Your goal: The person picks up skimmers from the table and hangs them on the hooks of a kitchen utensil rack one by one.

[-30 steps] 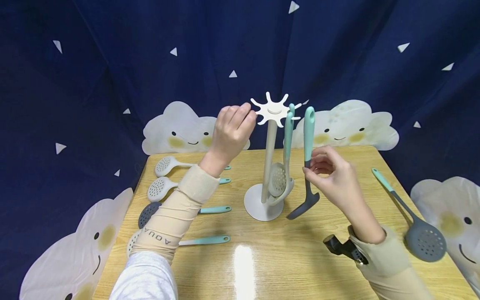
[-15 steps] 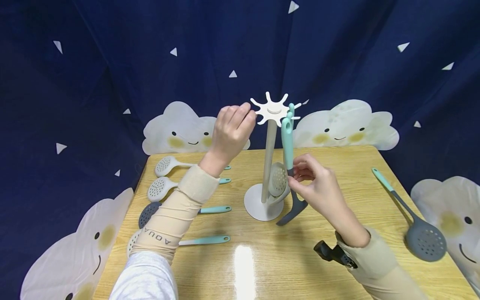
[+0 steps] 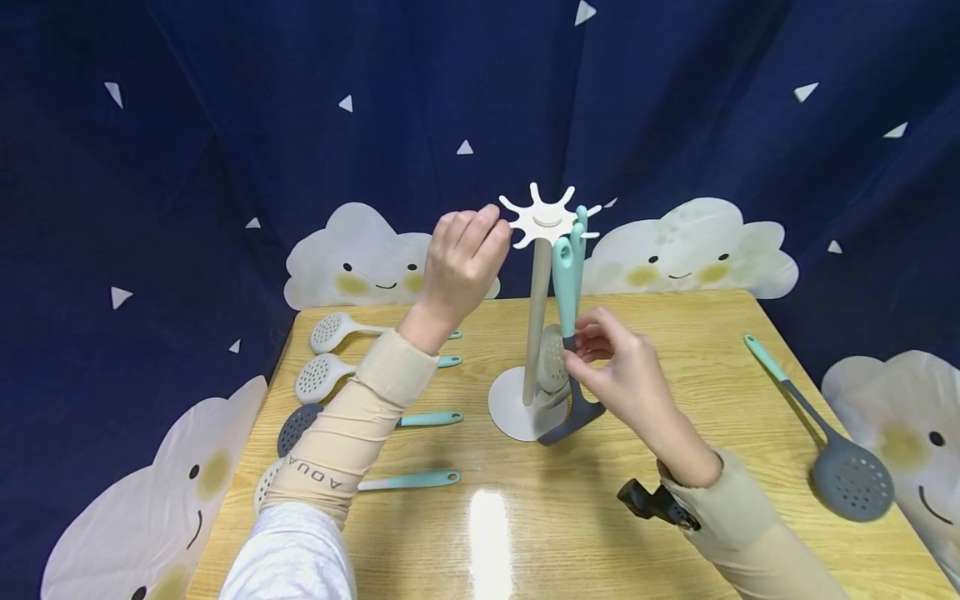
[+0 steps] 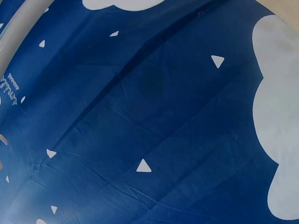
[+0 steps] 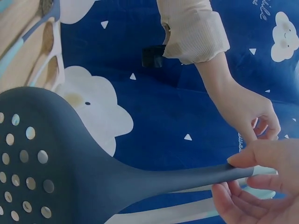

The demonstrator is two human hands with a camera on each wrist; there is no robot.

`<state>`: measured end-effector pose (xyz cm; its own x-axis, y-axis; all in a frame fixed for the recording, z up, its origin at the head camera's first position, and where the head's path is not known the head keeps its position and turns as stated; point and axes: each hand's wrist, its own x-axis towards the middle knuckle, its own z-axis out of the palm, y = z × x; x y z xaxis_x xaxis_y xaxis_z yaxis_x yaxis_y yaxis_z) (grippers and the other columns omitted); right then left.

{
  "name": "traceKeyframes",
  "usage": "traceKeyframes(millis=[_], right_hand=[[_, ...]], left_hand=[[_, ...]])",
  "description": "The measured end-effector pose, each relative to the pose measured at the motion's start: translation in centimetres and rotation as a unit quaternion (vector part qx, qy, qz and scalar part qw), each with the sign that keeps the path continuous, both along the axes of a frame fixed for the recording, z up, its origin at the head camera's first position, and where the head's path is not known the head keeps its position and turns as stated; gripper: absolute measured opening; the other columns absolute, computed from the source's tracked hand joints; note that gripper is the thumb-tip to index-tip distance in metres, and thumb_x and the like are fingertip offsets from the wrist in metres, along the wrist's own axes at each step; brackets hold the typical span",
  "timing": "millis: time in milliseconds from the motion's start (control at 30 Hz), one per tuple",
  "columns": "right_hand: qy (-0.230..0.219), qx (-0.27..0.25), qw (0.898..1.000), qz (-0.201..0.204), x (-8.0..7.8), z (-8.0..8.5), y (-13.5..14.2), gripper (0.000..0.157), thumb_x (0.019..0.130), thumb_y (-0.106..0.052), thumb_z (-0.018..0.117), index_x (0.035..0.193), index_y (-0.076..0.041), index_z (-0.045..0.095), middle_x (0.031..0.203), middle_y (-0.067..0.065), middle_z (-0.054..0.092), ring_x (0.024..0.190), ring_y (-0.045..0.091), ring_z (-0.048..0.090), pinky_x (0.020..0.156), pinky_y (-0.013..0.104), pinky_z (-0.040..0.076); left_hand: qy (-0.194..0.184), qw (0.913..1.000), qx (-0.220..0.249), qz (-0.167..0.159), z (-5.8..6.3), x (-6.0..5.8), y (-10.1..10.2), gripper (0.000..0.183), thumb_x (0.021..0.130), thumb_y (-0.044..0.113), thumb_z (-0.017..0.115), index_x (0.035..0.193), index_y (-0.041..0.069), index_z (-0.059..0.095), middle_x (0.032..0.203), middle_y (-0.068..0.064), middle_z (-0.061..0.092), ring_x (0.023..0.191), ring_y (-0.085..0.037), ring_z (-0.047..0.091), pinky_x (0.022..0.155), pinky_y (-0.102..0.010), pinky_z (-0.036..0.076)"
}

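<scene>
In the head view a white utensil rack (image 3: 538, 312) with radiating hooks stands on a round base. My left hand (image 3: 467, 258) is raised at its left side, the curled fingers gripping a hook tip. Between thumb and fingers, my right hand (image 3: 622, 367) pinches a dark grey skimmer (image 3: 566, 287) at the neck below its teal handle. The skimmer hangs upright, handle hole just below the rack's front right hooks. Its perforated head (image 5: 42, 158) fills the left of the right wrist view. Behind it, light grey utensils, one a skimmer (image 3: 552, 358), hang from the rack.
Several skimmers lie in a column on the wooden table (image 3: 517, 517) at left, including a light grey skimmer (image 3: 315, 377) and a dark grey one, partly under my left forearm. Another dark grey skimmer (image 3: 853, 479) lies at the right edge. A navy curtain (image 3: 405, 67) stands behind.
My right hand has carried the dark grey skimmer leftward, from right of the rack to in front of its right-side hooks. My left hand has stayed in place.
</scene>
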<state>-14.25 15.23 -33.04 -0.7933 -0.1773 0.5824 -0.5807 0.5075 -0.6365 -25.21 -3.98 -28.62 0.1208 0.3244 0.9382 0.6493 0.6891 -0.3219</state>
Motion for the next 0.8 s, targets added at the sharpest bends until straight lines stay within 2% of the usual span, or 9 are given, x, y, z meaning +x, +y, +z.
traceKeyframes(millis=[200,433,800], right_hand=[[0.006,-0.010,1.000,-0.001,-0.4,-0.3,-0.6,0.027,0.069,0.015,0.066,0.090,0.004,0.053,0.077,0.014,0.064,0.064,0.017,0.062,0.059,0.025,0.054],[0.013,0.002,1.000,-0.019,-0.5,-0.4,-1.0,0.025,0.071,0.011,0.067,0.089,0.003,0.053,0.074,0.013,0.063,0.064,0.016,0.060,0.058,0.026,0.053],[0.017,0.000,0.999,-0.047,-1.0,-0.6,-1.7,0.022,0.071,0.008,0.066,0.088,0.002,0.053,0.072,0.013,0.063,0.063,0.015,0.061,0.057,0.026,0.053]], left_hand=[[0.000,1.0000,0.000,-0.001,0.0,0.0,0.0,0.013,0.075,-0.001,0.069,0.080,0.001,0.057,0.088,-0.011,0.060,0.070,-0.025,0.051,0.064,-0.032,0.044],[-0.002,1.0000,0.001,0.000,0.0,0.0,0.0,0.006,0.081,0.001,0.063,0.081,0.001,0.057,0.088,-0.011,0.060,0.070,-0.025,0.051,0.064,-0.032,0.044],[-0.005,1.0000,0.001,-0.001,0.0,0.0,0.0,0.005,0.081,0.001,0.063,0.082,0.001,0.058,0.089,-0.011,0.060,0.071,-0.025,0.051,0.065,-0.033,0.044]])
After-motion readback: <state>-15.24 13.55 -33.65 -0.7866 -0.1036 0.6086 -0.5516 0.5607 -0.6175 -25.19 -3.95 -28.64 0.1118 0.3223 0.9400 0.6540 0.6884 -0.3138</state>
